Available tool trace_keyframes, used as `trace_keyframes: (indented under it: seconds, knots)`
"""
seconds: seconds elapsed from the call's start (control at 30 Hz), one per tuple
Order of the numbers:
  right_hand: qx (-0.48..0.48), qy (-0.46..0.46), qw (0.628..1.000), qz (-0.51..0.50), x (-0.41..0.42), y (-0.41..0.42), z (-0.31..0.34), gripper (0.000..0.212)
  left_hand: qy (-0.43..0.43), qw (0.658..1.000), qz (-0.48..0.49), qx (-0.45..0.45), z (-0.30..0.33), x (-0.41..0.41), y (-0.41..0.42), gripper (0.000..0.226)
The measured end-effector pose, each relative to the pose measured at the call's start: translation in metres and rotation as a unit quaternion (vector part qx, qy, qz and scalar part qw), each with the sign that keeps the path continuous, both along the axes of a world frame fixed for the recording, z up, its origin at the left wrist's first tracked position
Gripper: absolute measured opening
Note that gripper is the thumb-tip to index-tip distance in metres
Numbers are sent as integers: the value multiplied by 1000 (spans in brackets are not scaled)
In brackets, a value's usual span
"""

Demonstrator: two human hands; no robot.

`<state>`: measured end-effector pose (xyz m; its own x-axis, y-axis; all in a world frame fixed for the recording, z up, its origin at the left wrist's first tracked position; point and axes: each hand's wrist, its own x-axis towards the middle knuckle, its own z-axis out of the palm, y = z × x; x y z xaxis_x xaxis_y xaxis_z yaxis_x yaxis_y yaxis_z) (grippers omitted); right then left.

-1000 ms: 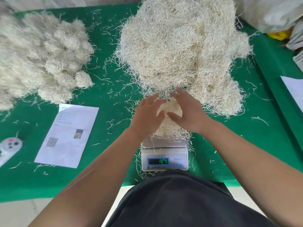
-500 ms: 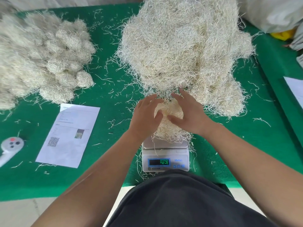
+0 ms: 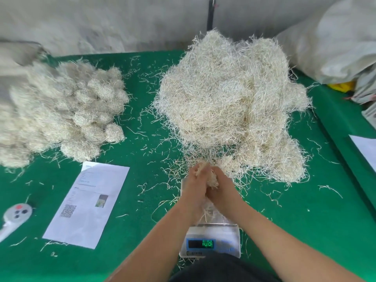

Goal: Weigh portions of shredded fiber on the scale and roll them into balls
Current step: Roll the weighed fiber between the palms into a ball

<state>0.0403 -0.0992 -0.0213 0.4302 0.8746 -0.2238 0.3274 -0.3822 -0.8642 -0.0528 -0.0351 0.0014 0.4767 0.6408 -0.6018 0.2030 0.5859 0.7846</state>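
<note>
Head view: both hands press a portion of fiber together above the scale, on a green table by a grey wall.

The left hand point(image 3: 196, 184) and right hand point(image 3: 220, 185) are cupped around the fiber portion point(image 3: 211, 177), just above the scale point(image 3: 211, 242). The green table point(image 3: 142, 210) is covered with loose strands. The big fiber pile point(image 3: 234, 104) lies behind the hands, finished balls point(image 3: 67, 117) far left, a printed sheet point(image 3: 87, 202) and remote point(image 3: 14, 218) near left, sacks point(image 3: 335, 41) at the right.

A printed sheet point(image 3: 86, 204) with a QR code lies on the green surface point(image 3: 142, 200); a grey remote point(image 3: 14, 218) sits left, white sacks point(image 3: 333, 43) far right.
</note>
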Motion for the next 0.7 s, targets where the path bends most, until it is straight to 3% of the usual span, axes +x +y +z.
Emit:
trace_keyframes:
  seconds: [0.07,0.13,0.17,0.23,0.3,0.37,0.4,0.47,0.53,0.6,0.67,0.7]
  knots:
    - [80,76,994,-25,-12,7,21,62,-53,993,103,-4,16,10,8,34]
    - [149,69,984,-64,-20,12,40,70,-109,978,171,-41,36,12,19,13]
    - [166,59,980,-88,-24,13,49,78,-140,971,180,-72,48,12,24,15]
    - [194,132,964,-127,-29,21,69,80,-221,954,150,-133,71,16,26,20]
    - [224,220,941,-125,-26,27,90,62,-219,966,126,-53,84,23,19,26]
    - [230,248,933,-125,-15,32,107,48,-180,973,109,99,86,29,16,19]
    - [232,256,928,-143,-14,38,112,44,-178,971,94,132,87,31,17,19]
    - [235,243,931,-138,-12,47,127,30,-172,971,92,135,90,33,22,32]
    - [242,174,950,-95,-15,56,135,23,-137,976,131,109,93,34,29,41]
    - [276,101,949,-110,-10,60,148,10,-158,976,131,72,103,32,28,58]
    - [299,102,933,-172,-6,64,167,26,-208,973,101,23,118,31,26,71]
    - [295,142,923,-200,-1,64,177,61,-237,967,94,-14,129,31,24,70]
